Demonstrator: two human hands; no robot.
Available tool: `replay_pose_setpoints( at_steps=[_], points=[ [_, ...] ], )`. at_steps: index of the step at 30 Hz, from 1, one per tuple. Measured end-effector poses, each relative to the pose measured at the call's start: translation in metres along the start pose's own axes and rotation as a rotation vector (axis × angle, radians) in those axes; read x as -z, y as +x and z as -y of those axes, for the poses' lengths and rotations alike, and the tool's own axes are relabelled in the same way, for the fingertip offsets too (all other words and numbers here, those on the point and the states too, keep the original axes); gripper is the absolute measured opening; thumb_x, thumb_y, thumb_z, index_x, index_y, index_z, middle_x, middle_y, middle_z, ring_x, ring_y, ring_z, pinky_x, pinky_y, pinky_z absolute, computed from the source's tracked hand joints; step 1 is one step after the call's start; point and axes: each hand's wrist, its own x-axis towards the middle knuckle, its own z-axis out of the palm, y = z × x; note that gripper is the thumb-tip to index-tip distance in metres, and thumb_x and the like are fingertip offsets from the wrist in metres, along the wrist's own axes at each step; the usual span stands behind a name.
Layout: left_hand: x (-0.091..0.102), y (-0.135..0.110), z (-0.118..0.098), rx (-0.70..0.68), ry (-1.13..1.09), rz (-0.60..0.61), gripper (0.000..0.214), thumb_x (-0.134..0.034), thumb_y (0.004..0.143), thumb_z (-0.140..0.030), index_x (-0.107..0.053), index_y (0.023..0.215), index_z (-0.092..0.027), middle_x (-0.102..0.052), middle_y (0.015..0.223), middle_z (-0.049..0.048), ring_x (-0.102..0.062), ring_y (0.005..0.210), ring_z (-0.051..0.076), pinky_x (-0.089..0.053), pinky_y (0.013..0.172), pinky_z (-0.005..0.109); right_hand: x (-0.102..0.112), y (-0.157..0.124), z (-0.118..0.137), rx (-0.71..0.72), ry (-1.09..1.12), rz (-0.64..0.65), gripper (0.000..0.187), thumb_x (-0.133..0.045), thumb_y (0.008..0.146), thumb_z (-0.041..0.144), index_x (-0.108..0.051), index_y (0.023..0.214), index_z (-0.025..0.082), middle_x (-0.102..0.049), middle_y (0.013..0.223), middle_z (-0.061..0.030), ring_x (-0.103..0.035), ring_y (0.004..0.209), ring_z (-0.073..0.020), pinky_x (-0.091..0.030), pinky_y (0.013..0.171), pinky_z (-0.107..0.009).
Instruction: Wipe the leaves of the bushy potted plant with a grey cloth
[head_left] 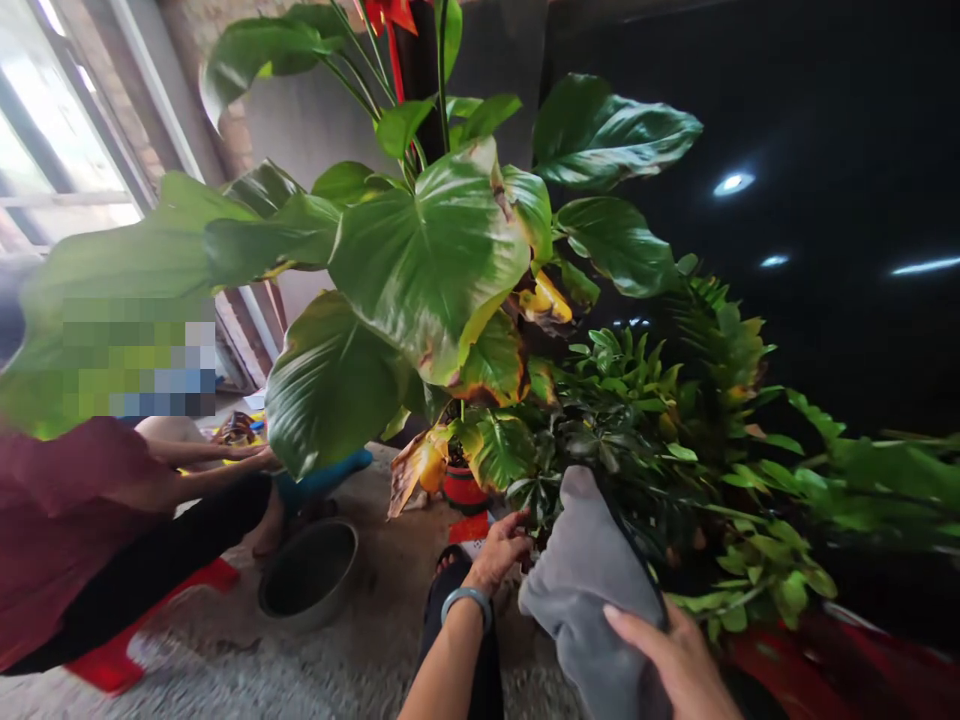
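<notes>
My right hand [679, 655] grips a grey plush-looking cloth [592, 590] with a dark edge, the thumb lying on top of it. The cloth bunches up toward the leaves in front. To its left, my left hand [501, 552], with a pale bangle [466, 600] on the wrist, reaches forward with loosely bent fingers apart. Its fingertips are close to the small dark leaves [534, 492] of a low plant; whether they touch is unclear. Above both hands rises a large-leaved potted plant [435, 260], some lower leaves yellow and brown. Its red pot [466, 490] is partly hidden.
On the left a person in a dark red top [82, 520] sits on a red stool [112, 650]. A round basin [309, 570] stands on the concrete floor beside them. Bushy green plants [645, 400] fill the right, against a glossy black wall [825, 120].
</notes>
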Motion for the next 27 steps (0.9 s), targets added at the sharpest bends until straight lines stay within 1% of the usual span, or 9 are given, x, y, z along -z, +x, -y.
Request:
replay_pose_setpoints(
  at_steps=[3, 6, 8, 11, 15, 19, 23, 25, 27],
  points=[
    [0.001, -0.001, -0.002, -0.014, 0.021, -0.015, 0.042, -0.072, 0.052, -0.019, -0.072, 0.094, -0.017, -0.063, 0.069, -0.0004, -0.055, 0.068, 0.016, -0.042, 0.062, 0.027, 0.004, 0.006, 0.041, 0.091, 0.126, -0.069, 0.041, -0.085, 0.036, 0.037, -0.074, 0.071, 0.018, -0.075, 0.066, -0.0081, -0.068, 0.065, -0.032, -0.054, 0.067, -0.042],
    [0.0, -0.004, -0.003, -0.034, -0.007, -0.031, 0.04, -0.074, 0.051, -0.024, -0.071, 0.09, -0.016, -0.064, 0.076, 0.0022, -0.058, 0.075, 0.018, -0.043, 0.062, 0.027, -0.017, 0.03, 0.071, 0.284, 0.282, -0.202, 0.04, -0.084, 0.037, 0.033, -0.073, 0.071, 0.017, -0.077, 0.074, -0.0079, -0.069, 0.076, -0.031, -0.053, 0.076, -0.042],
    [-0.002, -0.006, -0.005, -0.034, -0.054, -0.034, 0.043, -0.075, 0.05, -0.026, -0.069, 0.091, -0.015, -0.064, 0.081, 0.0043, -0.06, 0.081, 0.02, -0.045, 0.064, 0.028, -0.033, 0.042, 0.069, 0.303, 0.309, -0.208, 0.039, -0.083, 0.037, 0.032, -0.073, 0.072, 0.017, -0.077, 0.078, -0.0074, -0.069, 0.084, -0.0317, -0.052, 0.082, -0.042],
    [-0.004, -0.007, -0.006, -0.012, -0.104, 0.013, 0.043, -0.076, 0.05, -0.027, -0.068, 0.091, -0.015, -0.065, 0.083, 0.0059, -0.061, 0.08, 0.021, -0.046, 0.066, 0.029, -0.039, 0.038, 0.033, 0.147, 0.211, -0.149, 0.04, -0.082, 0.036, 0.035, -0.073, 0.071, 0.017, -0.077, 0.075, -0.0086, -0.069, 0.081, -0.0342, -0.053, 0.077, -0.044],
    [-0.001, -0.006, -0.007, 0.009, -0.121, 0.034, 0.04, -0.079, 0.048, -0.025, -0.067, 0.085, -0.017, -0.063, 0.079, 0.0035, -0.06, 0.077, 0.019, -0.045, 0.065, 0.028, -0.004, 0.002, -0.01, -0.049, 0.019, -0.048, 0.039, -0.081, 0.038, 0.039, -0.075, 0.071, 0.018, -0.077, 0.072, -0.0097, -0.07, 0.077, -0.0362, -0.054, 0.071, -0.043],
    [0.004, -0.003, -0.005, 0.021, -0.168, -0.02, 0.045, -0.083, 0.046, -0.022, -0.067, 0.088, -0.017, -0.063, 0.087, 0.0041, -0.062, 0.083, 0.021, -0.048, 0.067, 0.03, 0.032, -0.005, 0.022, -0.067, 0.087, -0.14, 0.04, -0.083, 0.038, 0.038, -0.073, 0.072, 0.019, -0.076, 0.07, -0.0094, -0.071, 0.076, -0.037, -0.056, 0.072, -0.047],
    [0.004, -0.001, -0.002, 0.04, -0.219, -0.051, 0.045, -0.085, 0.047, -0.024, -0.063, 0.086, -0.017, -0.063, 0.079, 0.0044, -0.063, 0.086, 0.024, -0.049, 0.068, 0.032, 0.027, 0.033, 0.076, 0.201, 0.431, -0.404, 0.046, -0.08, 0.038, 0.026, -0.072, 0.083, 0.021, -0.077, 0.085, -0.0055, -0.067, 0.1, -0.0333, -0.052, 0.091, -0.044],
    [0.002, -0.001, -0.001, 0.032, -0.233, -0.053, 0.047, -0.086, 0.046, -0.025, -0.061, 0.085, -0.016, -0.062, 0.078, 0.0046, -0.063, 0.085, 0.024, -0.049, 0.068, 0.032, 0.016, 0.049, 0.078, 0.195, 0.512, -0.346, 0.042, -0.078, 0.045, 0.026, -0.072, 0.086, 0.022, -0.078, 0.087, -0.0047, -0.066, 0.106, -0.0316, -0.052, 0.093, -0.044],
    [0.001, 0.0, 0.0, 0.023, -0.24, -0.053, 0.048, -0.086, 0.046, -0.026, -0.061, 0.086, -0.016, -0.062, 0.078, 0.0042, -0.063, 0.084, 0.023, -0.049, 0.068, 0.032, 0.008, 0.051, 0.059, 0.08, 0.489, -0.239, 0.032, -0.076, 0.052, 0.031, -0.072, 0.083, 0.022, -0.078, 0.08, -0.0056, -0.068, 0.1, -0.0334, -0.055, 0.087, -0.049]
  ],
)
